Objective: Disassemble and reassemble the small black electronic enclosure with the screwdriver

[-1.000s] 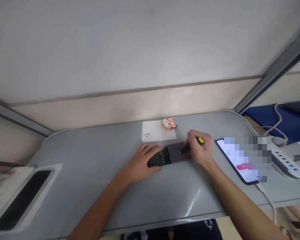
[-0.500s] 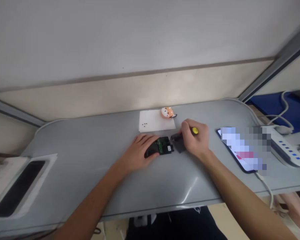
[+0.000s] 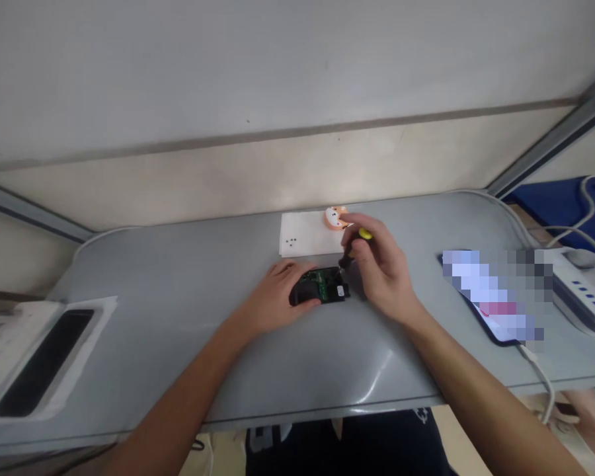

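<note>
On the grey desk lies an opened black device (image 3: 333,285) with a green circuit board and a small white label. My left hand (image 3: 277,294) is closed round its left end, thumb on the near side and fingers over the far side. My right hand (image 3: 384,264) grips a screwdriver (image 3: 348,254) with a dark handle and a yellow end cap. The screwdriver tilts, its tip at the device's upper right corner; whether it sits in a screw I cannot tell. Behind the device, several tiny dark screws (image 3: 291,242) are grouped on white paper (image 3: 305,231).
An orange and white animal-faced case (image 3: 336,218) stands on the paper. To the right are a lit phone (image 3: 486,297) with a cable and a white power strip (image 3: 582,291). A black flat object (image 3: 44,363) lies on papers at the left. A wall closes the back.
The screwdriver has swung from lying nearly flat to a steeper tilt at the device's corner. My right hand's fingers have shifted up round its handle. The left hand keeps its hold.
</note>
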The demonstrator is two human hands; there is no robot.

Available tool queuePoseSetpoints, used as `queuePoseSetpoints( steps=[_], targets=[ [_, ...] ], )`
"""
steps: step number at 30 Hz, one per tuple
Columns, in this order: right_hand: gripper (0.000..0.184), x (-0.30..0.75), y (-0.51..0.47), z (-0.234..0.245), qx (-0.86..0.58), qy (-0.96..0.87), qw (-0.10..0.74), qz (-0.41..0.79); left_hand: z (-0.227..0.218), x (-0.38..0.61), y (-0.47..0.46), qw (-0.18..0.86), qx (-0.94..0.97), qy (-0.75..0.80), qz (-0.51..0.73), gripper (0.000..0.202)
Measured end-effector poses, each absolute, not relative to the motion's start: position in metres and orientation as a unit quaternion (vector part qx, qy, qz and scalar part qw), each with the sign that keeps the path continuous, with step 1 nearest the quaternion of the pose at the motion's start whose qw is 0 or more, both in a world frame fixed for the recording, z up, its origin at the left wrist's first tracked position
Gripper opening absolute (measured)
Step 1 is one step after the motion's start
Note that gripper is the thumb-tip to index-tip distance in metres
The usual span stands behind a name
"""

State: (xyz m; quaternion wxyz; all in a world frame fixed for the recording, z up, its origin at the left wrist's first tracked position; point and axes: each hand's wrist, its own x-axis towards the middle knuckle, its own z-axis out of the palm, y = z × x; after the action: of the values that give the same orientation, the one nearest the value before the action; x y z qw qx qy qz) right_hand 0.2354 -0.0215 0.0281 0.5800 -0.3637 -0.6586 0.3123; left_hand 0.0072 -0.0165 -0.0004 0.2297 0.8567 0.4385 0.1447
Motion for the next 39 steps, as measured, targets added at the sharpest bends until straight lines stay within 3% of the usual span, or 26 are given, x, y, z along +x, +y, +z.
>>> queuePoseSetpoints(
  steps=[5, 9, 14, 20, 23, 26, 36, 39],
  targets=[
    [0.016, 0.236, -0.017, 0.028, -0.261, -0.574, 0.588, 0.507, -0.001, 0.024, -0.025, 0.174, 0.883, 0.41, 0.149, 0.06],
    [0.027, 0.232, -0.015, 0.025, -0.229, -0.469, 0.61, 0.595, -0.006, 0.035, -0.027, 0.157, 0.886, 0.41, 0.15, 0.056],
    [0.022, 0.231, -0.014, 0.029, -0.231, -0.444, 0.615, 0.61, -0.01, 0.033, -0.022, 0.199, 0.87, 0.421, 0.159, 0.057],
    [0.038, 0.233, -0.008, 0.032, -0.285, -0.496, 0.583, 0.577, -0.007, 0.03, -0.022, 0.216, 0.863, 0.424, 0.173, 0.04],
    [0.042, 0.225, -0.004, 0.028, -0.322, -0.467, 0.616, 0.547, -0.008, 0.03, -0.022, 0.199, 0.877, 0.4, 0.175, 0.027],
    [0.046, 0.221, 0.001, 0.026, -0.329, -0.432, 0.637, 0.547, -0.011, 0.029, -0.021, 0.182, 0.884, 0.396, 0.169, 0.027],
    [0.034, 0.241, 0.027, 0.039, -0.229, -0.512, 0.491, 0.666, -0.014, 0.027, -0.022, 0.155, 0.891, 0.39, 0.172, 0.026],
    [0.04, 0.237, 0.023, 0.036, -0.256, -0.476, 0.531, 0.653, -0.014, 0.027, -0.022, 0.147, 0.892, 0.392, 0.17, 0.027]
  ],
)
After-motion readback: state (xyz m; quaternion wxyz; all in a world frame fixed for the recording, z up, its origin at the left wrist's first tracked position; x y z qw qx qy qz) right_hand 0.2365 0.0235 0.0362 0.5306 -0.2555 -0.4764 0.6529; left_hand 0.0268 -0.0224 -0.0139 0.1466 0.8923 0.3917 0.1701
